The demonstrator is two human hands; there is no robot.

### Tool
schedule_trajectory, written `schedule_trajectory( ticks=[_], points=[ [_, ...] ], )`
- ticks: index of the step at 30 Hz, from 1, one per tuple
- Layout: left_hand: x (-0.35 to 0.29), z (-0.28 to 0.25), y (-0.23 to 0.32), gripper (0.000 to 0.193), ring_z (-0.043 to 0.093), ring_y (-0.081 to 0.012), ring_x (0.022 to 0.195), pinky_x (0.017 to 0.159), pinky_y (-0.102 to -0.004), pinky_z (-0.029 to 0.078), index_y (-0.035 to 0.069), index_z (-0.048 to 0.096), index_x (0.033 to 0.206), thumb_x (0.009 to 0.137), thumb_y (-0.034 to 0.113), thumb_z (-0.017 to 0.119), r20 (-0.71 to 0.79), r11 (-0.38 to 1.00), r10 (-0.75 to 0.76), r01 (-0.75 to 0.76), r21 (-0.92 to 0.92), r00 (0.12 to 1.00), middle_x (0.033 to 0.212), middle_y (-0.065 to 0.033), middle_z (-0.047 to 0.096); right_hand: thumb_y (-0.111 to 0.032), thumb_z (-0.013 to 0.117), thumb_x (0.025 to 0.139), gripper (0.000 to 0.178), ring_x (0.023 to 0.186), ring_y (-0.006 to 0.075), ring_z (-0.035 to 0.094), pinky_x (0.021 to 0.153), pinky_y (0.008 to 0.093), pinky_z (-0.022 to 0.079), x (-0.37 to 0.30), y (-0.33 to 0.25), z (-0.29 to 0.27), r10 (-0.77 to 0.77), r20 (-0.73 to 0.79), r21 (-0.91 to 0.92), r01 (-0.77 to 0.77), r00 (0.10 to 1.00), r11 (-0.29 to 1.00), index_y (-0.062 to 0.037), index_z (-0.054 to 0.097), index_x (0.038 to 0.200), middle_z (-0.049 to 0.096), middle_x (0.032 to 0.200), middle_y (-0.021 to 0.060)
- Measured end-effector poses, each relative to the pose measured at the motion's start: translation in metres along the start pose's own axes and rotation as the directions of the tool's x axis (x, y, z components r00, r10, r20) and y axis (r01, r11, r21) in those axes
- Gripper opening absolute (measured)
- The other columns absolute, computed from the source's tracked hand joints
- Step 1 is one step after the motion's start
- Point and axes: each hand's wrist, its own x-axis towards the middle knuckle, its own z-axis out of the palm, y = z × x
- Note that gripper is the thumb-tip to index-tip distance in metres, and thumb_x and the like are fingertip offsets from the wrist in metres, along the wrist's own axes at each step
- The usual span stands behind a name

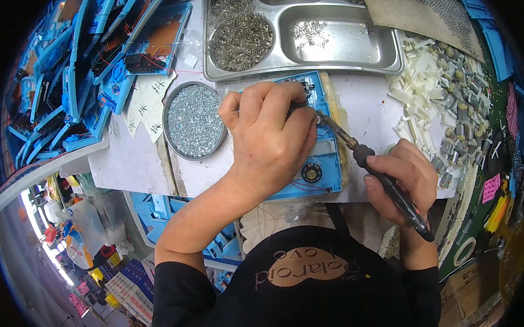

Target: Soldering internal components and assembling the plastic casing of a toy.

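So, blue pile (73, 85): plastic casings leaning all over each other, off to the left.
Round dish (166, 124): full of tiny shiny metal bits, just beside the left hand.
Left hand (269, 137): bunched over a casing, thumb and index nearly together; can't tell what's pinched, if anything.
Blue casing (331, 166): flat on the white table (367, 104), partly under that hand, long axis running away from the person.
Black-handled tool (398, 198): between the hands, metal tip right by the left fingers, touching or not I can't tell. Slants diagonally, tip pointing away and leftward, butt back near the right wrist.
Right hand (419, 176): curled closed around the handle.
White plastic pieces (417, 82): heaped beyond it.
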Motion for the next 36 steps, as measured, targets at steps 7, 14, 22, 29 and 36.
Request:
schedule_trajectory(
  ticks=[7, 14, 22, 29, 36],
  points=[
    [0.0, 0.001, -0.001, 0.013, 0.057, -0.0218, 0.099, 0.087, -0.0415, 0.03, 0.01, 0.069, 0.079, 0.068, 0.012, 0.077, -0.008, 1.0, -0.002, 0.002, -0.02, 1.0, 0.101, -0.0008, 0.063, -0.005, 0.079, 0.076, 0.028, 0.054, 0.0208, 0.053, 0.05, 0.0314, 0.038, 0.0, -0.003, -0.006, 0.002, -0.004, -0.007, -0.002, 1.0, 1.0, -0.0016, 0.07, 0.102, 0.059, 0.066, 0.0062],
    [-0.001, 0.002, -0.001, 0.015, 0.057, -0.0221, 0.098, 0.089, -0.0411, 0.03, 0.012, 0.07, 0.081, 0.069, 0.012, 0.079, -0.004, 1.0, 0.002, -0.002, -0.005, 1.0, 0.101, -0.0006, 0.063, -0.005, 0.079, 0.076, 0.026, 0.054, 0.0207, 0.052, 0.05, 0.0314, 0.038, 0.0, -0.002, -0.004, 0.01, -0.016, 0.003, -0.01, 1.0, 1.0, -0.0013, 0.07, 0.101, 0.058, 0.066, 0.0062],
    [-0.001, -0.014, -0.006, 0.029, 0.057, -0.0221, 0.099, 0.092, -0.0418, 0.033, 0.009, 0.072, 0.099, 0.072, 0.015, 0.081, -0.012, 0.999, 0.029, -0.029, -0.022, 1.0, 0.104, -0.003, 0.062, -0.006, 0.078, 0.078, 0.025, 0.054, 0.021, 0.05, 0.051, 0.0322, 0.037, -0.001, 0.0, -0.01, 0.019, -0.035, 0.014, -0.019, 0.999, 1.0, 0.0009, 0.07, 0.101, 0.057, 0.066, 0.0073],
    [-0.054, -0.054, -0.053, 0.055, 0.059, -0.0242, 0.098, 0.087, -0.0338, 0.048, 0.0, 0.066, 0.125, 0.074, 0.011, 0.082, -0.098, 0.749, -0.567, 0.462, -0.475, 0.818, 0.113, -0.0153, 0.062, -0.003, 0.076, 0.079, 0.025, 0.061, 0.0193, 0.05, 0.057, 0.0309, 0.037, -0.015, 0.006, -0.02, 0.143, -0.15, 0.076, -0.132, 0.978, 0.988, 0.0044, 0.068, 0.102, 0.059, 0.071, 0.0091],
    [-0.04, -0.024, -0.037, 0.027, 0.064, -0.0248, 0.082, 0.076, -0.0345, 0.049, 0.007, 0.076, 0.102, 0.075, 0.005, 0.082, -0.01, 0.876, -0.29, 0.261, -0.406, 0.957, 0.092, -0.0067, 0.068, -0.002, 0.075, 0.08, 0.026, 0.063, 0.0173, 0.049, 0.058, 0.0286, 0.035, -0.009, -0.002, -0.016, 0.103, -0.111, 0.069, -0.096, 0.988, 0.993, 0.0041, 0.068, 0.104, 0.056, 0.07, 0.0068]
  ],
)
